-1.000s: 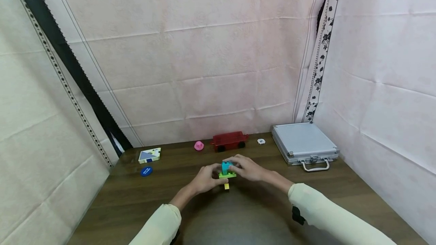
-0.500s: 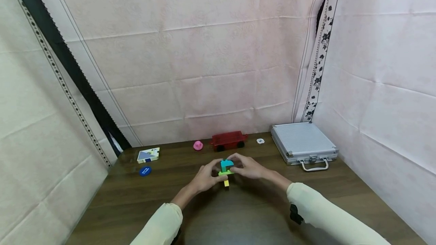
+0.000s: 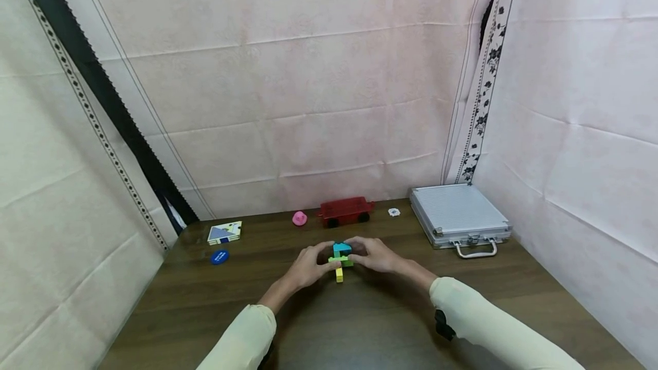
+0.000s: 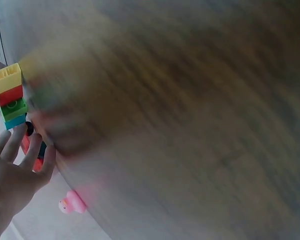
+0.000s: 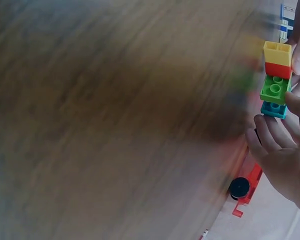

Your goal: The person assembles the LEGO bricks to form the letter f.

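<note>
A small stack of toy building bricks is held between both hands, raised over the wooden table in the wrist views. A blue brick (image 3: pixel 341 248) tops it, a green brick (image 3: pixel 341 261) comes under that, then a red brick (image 5: pixel 278 70) and a yellow brick (image 3: pixel 339 275) at the bottom. My left hand (image 3: pixel 307 270) pinches the stack from the left, its thumb at the green brick. From the right, my right hand (image 3: pixel 377 256) grips it with the thumb close to the green and blue bricks and the fingertips behind the blue one.
Along the back of the table (image 3: pixel 308 336) sit a pink toy duck (image 4: pixel 74 201), a red toy wagon (image 3: pixel 345 210) and a small white piece (image 3: pixel 393 212). A silver case (image 3: pixel 461 216) stands at right. At left lie flat printed cards (image 3: pixel 224 233) and a blue disc (image 3: pixel 219 257).
The brick stack has turned and tilted slightly between the hands, showing the blue brick's slanted side and shifting the yellow end a little left. Both hands stay on it in nearly the same place.
</note>
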{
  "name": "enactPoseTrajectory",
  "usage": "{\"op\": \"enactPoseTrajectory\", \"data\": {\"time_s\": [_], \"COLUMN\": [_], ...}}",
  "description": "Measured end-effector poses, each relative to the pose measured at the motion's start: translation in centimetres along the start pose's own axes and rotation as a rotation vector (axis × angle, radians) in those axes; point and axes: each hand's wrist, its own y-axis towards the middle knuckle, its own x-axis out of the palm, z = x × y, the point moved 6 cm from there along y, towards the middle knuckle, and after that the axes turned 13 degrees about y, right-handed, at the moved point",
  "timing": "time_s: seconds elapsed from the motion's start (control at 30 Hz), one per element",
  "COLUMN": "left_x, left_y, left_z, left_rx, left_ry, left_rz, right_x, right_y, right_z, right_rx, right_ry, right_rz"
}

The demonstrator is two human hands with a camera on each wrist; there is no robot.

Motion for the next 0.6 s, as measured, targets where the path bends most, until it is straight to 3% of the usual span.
{"op": "enactPoseTrajectory", "data": {"time_s": [0.27,0.6], "left_x": [0.25,0.42], "left_y": [0.18,-0.11], "left_z": [0.14,-0.19], "left_rx": [0.023,-0.006], "left_ry": [-0.006,-0.010], "left_rz": [-0.034,-0.051], "right_x": [0.24,0.21], "right_y": [0.07,-0.34], "right_z": [0.66,0.73], "right_rx": [0.017,0.006], "right_ry": [-0.057,-0.083], "right_rz": [-0.019,-0.028]}}
